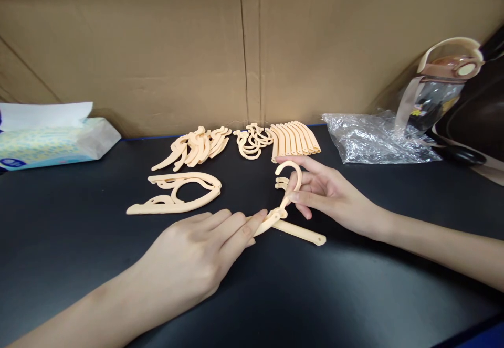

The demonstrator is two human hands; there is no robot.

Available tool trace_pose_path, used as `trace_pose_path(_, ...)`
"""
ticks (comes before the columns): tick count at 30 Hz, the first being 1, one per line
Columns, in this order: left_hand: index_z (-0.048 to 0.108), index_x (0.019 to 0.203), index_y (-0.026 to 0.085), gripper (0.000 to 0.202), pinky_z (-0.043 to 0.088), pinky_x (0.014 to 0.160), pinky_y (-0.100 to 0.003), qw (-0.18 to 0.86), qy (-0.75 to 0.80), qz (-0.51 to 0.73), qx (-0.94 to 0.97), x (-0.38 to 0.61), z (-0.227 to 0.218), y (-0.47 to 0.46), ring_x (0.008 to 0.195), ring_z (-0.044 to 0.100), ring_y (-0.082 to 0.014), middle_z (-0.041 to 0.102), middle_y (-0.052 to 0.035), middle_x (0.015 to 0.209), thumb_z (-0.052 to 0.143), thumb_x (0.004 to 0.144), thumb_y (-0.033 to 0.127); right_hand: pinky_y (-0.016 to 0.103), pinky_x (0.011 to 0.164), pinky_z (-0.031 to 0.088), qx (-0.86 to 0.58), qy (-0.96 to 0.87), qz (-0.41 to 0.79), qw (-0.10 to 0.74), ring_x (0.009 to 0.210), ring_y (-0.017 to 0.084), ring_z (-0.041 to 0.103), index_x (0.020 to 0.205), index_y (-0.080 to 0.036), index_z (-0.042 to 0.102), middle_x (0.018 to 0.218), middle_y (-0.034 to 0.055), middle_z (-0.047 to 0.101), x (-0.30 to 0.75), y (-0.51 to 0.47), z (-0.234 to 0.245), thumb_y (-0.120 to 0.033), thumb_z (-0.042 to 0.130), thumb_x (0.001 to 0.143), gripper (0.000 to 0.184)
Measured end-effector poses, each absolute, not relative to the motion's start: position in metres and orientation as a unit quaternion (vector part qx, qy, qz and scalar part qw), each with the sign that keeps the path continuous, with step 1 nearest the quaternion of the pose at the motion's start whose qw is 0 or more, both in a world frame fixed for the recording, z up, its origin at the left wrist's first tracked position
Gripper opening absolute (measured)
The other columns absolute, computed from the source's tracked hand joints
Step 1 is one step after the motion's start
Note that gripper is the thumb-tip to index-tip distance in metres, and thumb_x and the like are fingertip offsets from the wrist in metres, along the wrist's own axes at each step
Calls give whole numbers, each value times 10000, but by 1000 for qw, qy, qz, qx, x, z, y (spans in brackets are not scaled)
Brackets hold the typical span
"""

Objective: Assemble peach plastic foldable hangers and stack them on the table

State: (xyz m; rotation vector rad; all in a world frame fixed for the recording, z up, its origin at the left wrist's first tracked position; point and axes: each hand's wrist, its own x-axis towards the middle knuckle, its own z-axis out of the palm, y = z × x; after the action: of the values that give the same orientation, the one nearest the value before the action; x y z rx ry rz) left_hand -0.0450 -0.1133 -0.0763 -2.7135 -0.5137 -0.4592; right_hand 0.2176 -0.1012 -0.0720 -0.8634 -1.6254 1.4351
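Observation:
My left hand (205, 248) is closed around a cream plastic hanger arm (266, 224), most of it hidden under the fingers. Between the thumb and fingers of my right hand (326, 196) is a cream hanger hook (298, 177), its curve pointing up. Hook and arm meet at a joint just right of my left fingertips. A straight cream bar (301, 231) lies on the table beneath them, its holed end to the right. Just behind the hook, a small curved cream piece (281, 182) shows in part. A folded cream hanger (197, 199) rests left of my hands.
Farther back are a pile of hanger arms (199, 146), several loose hooks (252, 143) and a row of curved bars (293, 138). A tissue pack (51, 138) lies at left. At right are a crumpled clear bag (362, 138) and a bottle (441, 93). Brown cardboard (157, 49) stands behind.

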Motion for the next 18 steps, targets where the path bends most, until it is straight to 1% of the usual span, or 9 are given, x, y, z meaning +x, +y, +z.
trace_pose_path(4, 505, 1330, 38, 341, 468, 574, -319, 149, -177, -174, -957, -43, -74, -112, 657, 608, -174, 624, -20, 803, 347, 1033, 94, 230, 559, 463, -340, -637, 570, 391, 566, 63, 515, 1387, -235, 442, 830, -46, 576, 217, -101, -71, -181, 618, 933, 490)
trace_pose_path(10, 509, 1298, 43, 323, 485, 556, -291, 111, -178, -196, -958, -40, -71, -111, 651, 630, -164, 647, -24, 804, 342, 1023, 65, 219, 549, 463, -350, -636, 575, 378, 526, 44, 522, 1441, -226, 416, 830, -50, 583, 219, -100, -71, -166, 609, 933, 547)
trace_pose_path(18, 512, 1303, 56, 338, 499, 576, -282, 106, -182, -195, -958, -37, -68, -113, 675, 648, -161, 677, -35, 851, 326, 1021, 59, 216, 521, 445, -356, -636, 574, 374, 497, 37, 518, 1472, -240, 403, 844, -46, 589, 219, -102, -70, -176, 611, 925, 588)
